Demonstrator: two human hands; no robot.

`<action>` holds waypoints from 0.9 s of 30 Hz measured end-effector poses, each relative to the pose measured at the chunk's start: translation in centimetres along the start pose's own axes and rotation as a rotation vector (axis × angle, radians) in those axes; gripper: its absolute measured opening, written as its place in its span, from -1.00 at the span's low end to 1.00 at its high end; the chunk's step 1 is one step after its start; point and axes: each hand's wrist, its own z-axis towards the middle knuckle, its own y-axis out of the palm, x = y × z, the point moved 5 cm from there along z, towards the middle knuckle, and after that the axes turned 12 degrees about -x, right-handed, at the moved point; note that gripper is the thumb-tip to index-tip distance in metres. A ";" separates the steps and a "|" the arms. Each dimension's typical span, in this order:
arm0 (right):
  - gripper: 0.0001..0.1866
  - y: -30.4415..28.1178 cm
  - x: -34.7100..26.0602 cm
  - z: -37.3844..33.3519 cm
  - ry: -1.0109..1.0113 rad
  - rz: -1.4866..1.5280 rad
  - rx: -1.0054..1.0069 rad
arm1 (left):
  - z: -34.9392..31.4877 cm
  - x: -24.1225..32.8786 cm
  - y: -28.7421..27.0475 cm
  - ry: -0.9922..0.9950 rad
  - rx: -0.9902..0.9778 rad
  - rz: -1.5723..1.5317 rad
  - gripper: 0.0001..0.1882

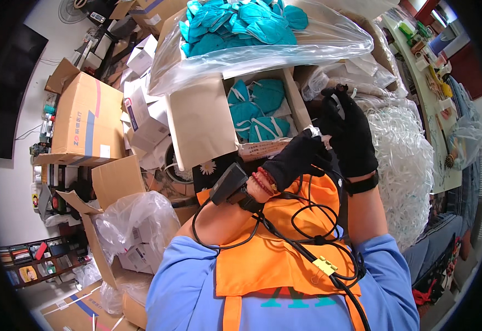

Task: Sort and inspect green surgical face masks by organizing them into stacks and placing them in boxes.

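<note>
Both my hands wear black gloves and meet above the right front corner of an open cardboard box (199, 124). Inside that box lie several teal folded face masks (267, 96) with white straps. My right hand (351, 135) is raised, its fingers curled around a thin white strap (338, 105). Just beside it, my left hand (290, 161) is closed, fingertips pinched at a small white piece (323, 138) between the hands. Whether this piece belongs to the same strap is hidden. To the right spreads a big heap of white elastic straps (401, 160).
Beyond the box, a clear plastic bag (329, 47) holds a heap of teal masks (246, 25). Cardboard cartons (86, 118) and white boxes (147, 118) crowd the left. A black cable (301, 251) crosses my orange apron (274, 265). A cluttered table (445, 171) runs along the right.
</note>
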 end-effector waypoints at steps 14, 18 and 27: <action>-0.72 0.1 0.9 -0.2 0.076 0.521 0.024 | 2.1 -0.5 -2.5 0.207 0.004 0.028 -0.75; -0.72 -0.3 3.1 1.0 -0.016 0.916 -0.343 | 2.8 -3.4 -5.2 0.222 -0.088 0.170 -0.60; -0.72 -7.6 2.5 0.1 0.145 0.037 0.121 | -2.4 2.9 0.2 0.360 0.076 1.868 -0.37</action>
